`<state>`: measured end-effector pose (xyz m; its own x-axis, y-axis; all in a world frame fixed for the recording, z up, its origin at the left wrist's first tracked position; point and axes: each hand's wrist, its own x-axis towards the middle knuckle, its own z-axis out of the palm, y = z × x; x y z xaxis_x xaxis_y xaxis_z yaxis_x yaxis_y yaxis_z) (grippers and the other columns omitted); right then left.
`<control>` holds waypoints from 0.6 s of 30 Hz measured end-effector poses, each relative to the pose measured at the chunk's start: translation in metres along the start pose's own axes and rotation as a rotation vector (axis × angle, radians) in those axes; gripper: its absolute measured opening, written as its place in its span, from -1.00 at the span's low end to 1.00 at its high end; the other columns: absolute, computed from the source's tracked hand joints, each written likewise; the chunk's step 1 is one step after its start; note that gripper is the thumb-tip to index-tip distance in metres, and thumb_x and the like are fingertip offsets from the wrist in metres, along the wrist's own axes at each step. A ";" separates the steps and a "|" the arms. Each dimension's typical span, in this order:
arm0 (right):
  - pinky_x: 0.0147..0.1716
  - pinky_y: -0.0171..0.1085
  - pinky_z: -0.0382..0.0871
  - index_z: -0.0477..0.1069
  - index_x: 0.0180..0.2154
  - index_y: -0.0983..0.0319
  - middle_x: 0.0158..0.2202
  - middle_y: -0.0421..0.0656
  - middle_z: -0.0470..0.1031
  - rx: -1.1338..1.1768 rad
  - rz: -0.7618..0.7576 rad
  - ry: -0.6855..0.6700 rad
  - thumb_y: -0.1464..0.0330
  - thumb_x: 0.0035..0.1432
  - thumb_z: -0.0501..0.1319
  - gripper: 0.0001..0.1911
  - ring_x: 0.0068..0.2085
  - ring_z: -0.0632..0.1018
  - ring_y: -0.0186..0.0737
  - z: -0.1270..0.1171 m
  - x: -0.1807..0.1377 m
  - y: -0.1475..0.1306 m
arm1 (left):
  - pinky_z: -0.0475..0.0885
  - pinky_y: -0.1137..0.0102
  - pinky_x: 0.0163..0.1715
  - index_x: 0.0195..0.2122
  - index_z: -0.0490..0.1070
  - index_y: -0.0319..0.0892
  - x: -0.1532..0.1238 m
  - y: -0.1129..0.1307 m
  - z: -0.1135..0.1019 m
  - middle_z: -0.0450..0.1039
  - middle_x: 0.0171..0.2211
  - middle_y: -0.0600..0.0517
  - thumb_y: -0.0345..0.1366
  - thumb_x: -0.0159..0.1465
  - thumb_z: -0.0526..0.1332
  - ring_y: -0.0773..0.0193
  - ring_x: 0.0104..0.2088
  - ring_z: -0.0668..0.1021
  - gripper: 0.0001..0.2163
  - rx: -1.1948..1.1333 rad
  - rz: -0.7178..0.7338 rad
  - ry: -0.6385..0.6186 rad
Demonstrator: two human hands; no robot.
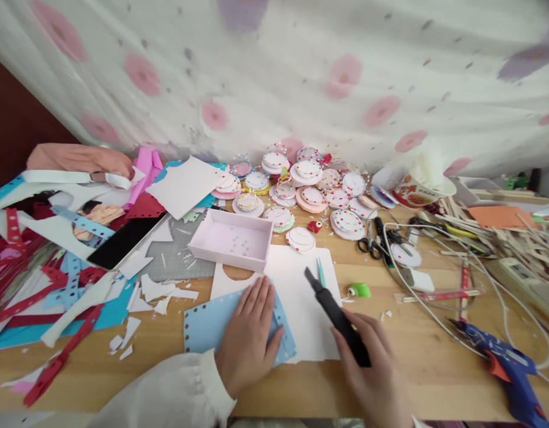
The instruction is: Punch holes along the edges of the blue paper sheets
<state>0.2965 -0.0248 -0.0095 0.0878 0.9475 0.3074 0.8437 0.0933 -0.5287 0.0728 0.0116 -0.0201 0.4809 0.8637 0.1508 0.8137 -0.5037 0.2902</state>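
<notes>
My left hand point(250, 342) lies flat with its fingers stretched out on a light blue sheet of paper point(205, 324) with small shapes punched along its edges. Beneath the blue sheet is a white sheet point(312, 336), and a curved cut-out shows at its upper left. My right hand point(376, 362) is wrapped round a black utility knife point(339, 318), tilted with its tip up and to the left above the white sheet. Close to that tip lies a pair of turquoise tweezers point(320, 272). A pale, shallow box point(230, 261) stands behind my left hand.
Several layered paper discs with beads point(308, 172) crowd the back. Paper scraps and a phone point(127, 238) cover the left. At right lie scissors point(369, 248), a small green item point(360, 290), a white cable, wooden sticks point(501, 229) and a blue glue gun point(506, 356).
</notes>
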 end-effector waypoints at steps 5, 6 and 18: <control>-0.25 -0.06 0.39 0.37 -0.10 0.32 -0.25 0.04 0.44 -0.152 0.158 0.198 0.06 0.19 0.09 -0.54 -0.25 0.49 0.00 -0.021 -0.014 0.043 | 0.25 0.10 0.14 -0.10 0.43 -0.21 0.009 -0.006 0.001 0.40 0.08 -0.11 -0.43 0.33 -0.02 0.11 0.11 0.41 -0.74 -0.096 -0.032 0.187; -0.26 -0.05 0.39 0.38 -0.11 0.33 -0.27 0.04 0.44 -0.189 0.180 0.209 0.03 0.19 0.07 -0.50 -0.27 0.49 0.01 -0.024 -0.016 0.052 | 0.30 0.11 0.10 -0.16 0.45 -0.19 0.011 -0.007 -0.001 0.46 0.02 -0.09 -0.45 0.32 -0.03 0.13 0.05 0.46 -0.74 -0.134 -0.045 0.214; -0.11 0.00 0.35 0.35 -0.08 0.29 -0.17 0.05 0.41 -0.071 -0.004 0.254 0.24 0.20 0.12 -0.68 -0.12 0.45 0.02 -0.020 -0.004 0.031 | 0.46 0.33 -0.21 -0.33 0.36 -0.18 0.012 -0.009 -0.032 0.47 -0.36 -0.01 -0.14 0.31 0.06 0.19 -0.28 0.53 -0.77 -0.967 -0.447 0.181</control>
<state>0.3328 -0.0319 -0.0115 0.2072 0.8391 0.5030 0.8784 0.0668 -0.4733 0.0609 0.0272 0.0091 0.0843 0.9957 -0.0396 0.2632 0.0161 0.9646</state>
